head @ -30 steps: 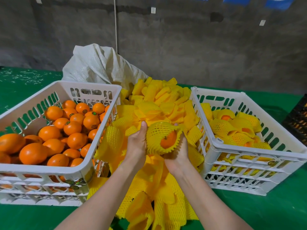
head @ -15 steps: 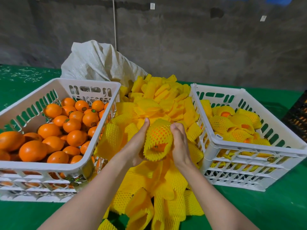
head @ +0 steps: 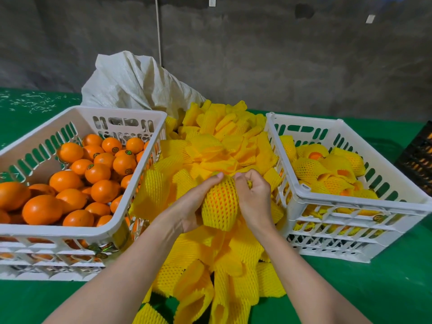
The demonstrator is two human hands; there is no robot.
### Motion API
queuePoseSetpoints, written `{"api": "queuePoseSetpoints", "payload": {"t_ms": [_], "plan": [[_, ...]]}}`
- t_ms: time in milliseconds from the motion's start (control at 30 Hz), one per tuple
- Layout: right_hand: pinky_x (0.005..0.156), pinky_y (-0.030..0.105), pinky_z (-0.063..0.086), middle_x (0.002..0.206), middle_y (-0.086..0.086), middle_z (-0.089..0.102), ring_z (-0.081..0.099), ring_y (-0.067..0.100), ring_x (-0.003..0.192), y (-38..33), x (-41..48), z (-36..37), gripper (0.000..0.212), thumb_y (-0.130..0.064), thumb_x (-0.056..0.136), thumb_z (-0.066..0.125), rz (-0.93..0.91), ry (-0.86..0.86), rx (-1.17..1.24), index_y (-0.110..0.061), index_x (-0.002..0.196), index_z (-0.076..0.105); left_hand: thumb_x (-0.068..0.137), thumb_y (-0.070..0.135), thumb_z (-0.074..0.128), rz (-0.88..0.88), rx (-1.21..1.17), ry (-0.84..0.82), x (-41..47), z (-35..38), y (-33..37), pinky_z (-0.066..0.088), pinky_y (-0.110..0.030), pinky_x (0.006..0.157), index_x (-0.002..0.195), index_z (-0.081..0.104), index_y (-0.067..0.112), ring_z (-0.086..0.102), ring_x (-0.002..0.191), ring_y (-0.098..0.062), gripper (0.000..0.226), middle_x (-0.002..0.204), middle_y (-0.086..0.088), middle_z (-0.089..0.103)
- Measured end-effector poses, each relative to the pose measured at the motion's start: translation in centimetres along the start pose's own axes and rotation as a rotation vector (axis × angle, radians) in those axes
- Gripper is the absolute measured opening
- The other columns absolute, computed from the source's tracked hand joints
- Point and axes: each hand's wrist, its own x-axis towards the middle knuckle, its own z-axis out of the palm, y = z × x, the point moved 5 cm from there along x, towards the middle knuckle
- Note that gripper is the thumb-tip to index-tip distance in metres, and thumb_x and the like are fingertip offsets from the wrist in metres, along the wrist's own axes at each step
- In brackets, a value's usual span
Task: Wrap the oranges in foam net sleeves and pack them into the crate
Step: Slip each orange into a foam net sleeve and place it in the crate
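Sack (head: 131, 83): white woven, crumpled, standing on the table cover.
Table cover (head: 374, 288): green, under and around the sack.
Wall (head: 280, 66): grey, rough, behind the sack.
Cord (head: 159, 31): thin, vertical, on the wall above the sack.
Flecks (head: 35, 101): pale, scattered left of the sack.
Black crate (head: 418, 160): far right of the sack, cut by the frame edge.

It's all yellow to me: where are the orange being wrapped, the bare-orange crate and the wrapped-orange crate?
Orange being wrapped (head: 219, 203): head view, middle of its netted side.
Bare-orange crate (head: 70, 231): head view, near white rim.
Wrapped-orange crate (head: 355, 203): head view, near white rim.
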Motion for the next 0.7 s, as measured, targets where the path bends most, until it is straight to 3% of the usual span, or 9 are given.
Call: {"api": "queuePoseSetpoints", "payload": {"t_ms": [67,133,200,300,367,433,500,600,700], "plan": [[0.066,0.011,0.041,0.071,-0.005,0.049,0.051,-0.002,0.068,-0.5,-0.1,0.4,0.022,-0.011,0.093,0.053,-0.044,-0.002,-0.022,-0.015,0.073,0.045,0.075,0.051,0.058,0.022,-0.056,0.013,0.1,0.3,0.3,0.052,-0.034,0.071,0.093,0.069,0.019,0.07,0.071,-0.02,0.038,0.079,-0.005,0.073],[0.073,0.007,0.04,0.099,-0.01,0.053,0.053,-0.007,0.09,-0.4,-0.3,0.6,0.006,-0.017,0.094,0.052,-0.056,-0.017,-0.023,-0.02,0.097,0.047,0.076,0.05,0.059,0.055,-0.092,0.03,0.0,0.4,0.7,0.052,-0.034,0.069,0.09,0.07,0.019,0.069,0.07,-0.02,0.036,0.079,-0.006,0.072],[0.079,0.006,0.037,0.113,-0.014,0.047,0.047,-0.011,0.1,-0.3,-0.7,0.4,0.019,-0.025,0.096,0.048,-0.091,0.011,-0.052,-0.024,0.113,0.041,0.065,0.054,0.064,0.074,-0.063,0.092,-0.1,0.3,1.2,0.053,-0.034,0.067,0.1,0.069,0.018,0.07,0.078,-0.022,0.05,0.089,-0.008,0.073],[0.083,0.02,0.04,0.111,-0.012,0.047,0.048,0.0,0.102,-0.4,-1.6,0.4,0.019,-0.032,0.094,0.041,-0.148,0.01,-0.094,-0.034,0.112,0.038,0.058,0.057,0.066,0.098,-0.02,0.156,0.0,0.1,1.8,0.054,-0.038,0.077,0.116,0.064,0.014,0.068,0.096,-0.029,0.072,0.108,-0.014,0.07],[0.088,0.027,0.043,0.115,-0.007,0.05,0.049,0.004,0.108,-0.5,-2.1,0.5,0.022,-0.042,0.094,0.041,-0.163,-0.013,-0.091,-0.031,0.114,0.039,0.062,0.057,0.064,0.133,-0.021,0.178,0.1,0.1,2.1,0.054,-0.038,0.077,0.116,0.064,0.013,0.068,0.094,-0.028,0.07,0.107,-0.015,0.07],[0.092,0.019,0.041,0.126,-0.005,0.047,0.046,0.004,0.118,-0.7,-2.2,0.3,0.045,-0.052,0.088,0.048,-0.162,-0.044,-0.08,-0.028,0.124,0.037,0.068,0.054,0.063,0.174,-0.049,0.207,0.4,0.3,2.6,0.054,-0.038,0.079,0.115,0.064,0.012,0.068,0.093,-0.027,0.064,0.107,-0.015,0.07],[0.093,0.007,0.034,0.132,-0.016,0.042,0.038,-0.009,0.122,-0.9,-1.9,-0.1,0.052,-0.045,0.085,0.058,-0.152,-0.098,-0.074,-0.034,0.129,0.033,0.073,0.05,0.063,0.208,-0.067,0.219,0.9,1.0,3.1,0.056,-0.035,0.077,0.11,0.066,0.013,0.069,0.091,-0.024,0.052,0.103,-0.012,0.072],[0.1,0.019,0.037,0.132,-0.012,0.042,0.038,-0.001,0.125,-1.3,-0.9,-1.2,0.058,-0.03,0.08,0.066,-0.183,-0.18,-0.146,-0.036,0.128,0.034,0.075,0.047,0.063,0.269,-0.066,0.197,1.8,3.1,3.6,0.057,-0.025,0.058,0.093,0.069,0.015,0.072,0.077,-0.014,0.037,0.088,-0.004,0.075],[0.098,0.029,0.042,0.13,-0.006,0.042,0.04,0.007,0.123,-1.3,1.0,-4.2,0.065,-0.02,0.074,0.07,-0.17,-0.123,-0.172,-0.036,0.126,0.035,0.077,0.058,0.05,0.312,-0.045,0.103,2.9,6.5,4.2,0.057,-0.027,0.069,0.102,0.066,0.016,0.071,0.089,-0.014,0.052,0.096,-0.002,0.075]]}}
